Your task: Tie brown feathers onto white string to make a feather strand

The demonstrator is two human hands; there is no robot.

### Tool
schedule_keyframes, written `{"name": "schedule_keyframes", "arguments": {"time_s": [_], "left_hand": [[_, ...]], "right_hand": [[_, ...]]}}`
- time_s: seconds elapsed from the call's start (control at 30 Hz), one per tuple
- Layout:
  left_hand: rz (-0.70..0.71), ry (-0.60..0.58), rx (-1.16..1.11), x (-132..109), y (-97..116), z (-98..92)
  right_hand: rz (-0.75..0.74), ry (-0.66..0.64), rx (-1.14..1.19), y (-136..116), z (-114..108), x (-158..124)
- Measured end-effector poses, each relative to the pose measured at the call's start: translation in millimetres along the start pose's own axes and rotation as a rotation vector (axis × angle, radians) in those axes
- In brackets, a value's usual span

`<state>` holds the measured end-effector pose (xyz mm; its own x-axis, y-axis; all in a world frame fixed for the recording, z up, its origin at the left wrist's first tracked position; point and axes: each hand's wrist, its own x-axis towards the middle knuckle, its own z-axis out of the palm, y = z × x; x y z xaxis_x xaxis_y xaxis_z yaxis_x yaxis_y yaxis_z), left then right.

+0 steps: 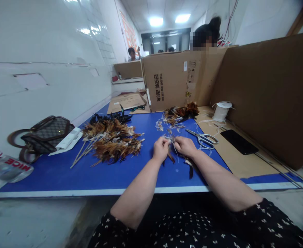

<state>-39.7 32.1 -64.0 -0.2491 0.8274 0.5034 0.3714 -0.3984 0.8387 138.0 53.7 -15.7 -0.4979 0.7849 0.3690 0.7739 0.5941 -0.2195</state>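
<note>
Near the middle of the blue table (138, 175), my left hand (161, 148) and my right hand (184, 146) are close together, both closed on a small feather piece with white string (170, 139). Brown feather tips hang below the fingers. A dark feather (191, 172) lies under my right wrist. Just beyond the hands are loose feather bits (170, 130) and a brown feather pile (183, 113). Open scissors (203, 139) rest right of my right hand. Bundles of brown feathers (115, 141) on thin sticks lie to the left.
A spool of white string (222, 111) and a black phone (239, 141) sit on cardboard at right, beside long sticks (278, 168). Tall cardboard (177, 79) stands behind. At left are a handbag (48, 133) and plastic package (9, 167). A person's head (207, 34) shows beyond.
</note>
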Motion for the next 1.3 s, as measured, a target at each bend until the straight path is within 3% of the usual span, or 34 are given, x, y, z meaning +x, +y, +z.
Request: {"name": "schedule_keyframes", "arguments": {"time_s": [0.17,0.37,0.87,1.03,1.3], "left_hand": [[-0.065,-0.030,-0.106,5,-6,-3.6],[-0.092,-0.123,-0.127,4,-2,-1.3],[0.085,-0.239,-0.003,3,0,-7.3],[0.047,-0.257,-0.036,2,-1,-7.1],[-0.021,-0.292,-0.123,-1,8,-8.3]], "right_hand": [[-0.114,-0.017,0.093,3,-1,-2],[-0.144,0.016,0.190,9,-5,-4],[-0.189,0.109,0.409,6,-1,-5],[-0.150,0.201,0.477,11,-1,-4],[-0.218,0.139,0.579,14,8,-1]]}}
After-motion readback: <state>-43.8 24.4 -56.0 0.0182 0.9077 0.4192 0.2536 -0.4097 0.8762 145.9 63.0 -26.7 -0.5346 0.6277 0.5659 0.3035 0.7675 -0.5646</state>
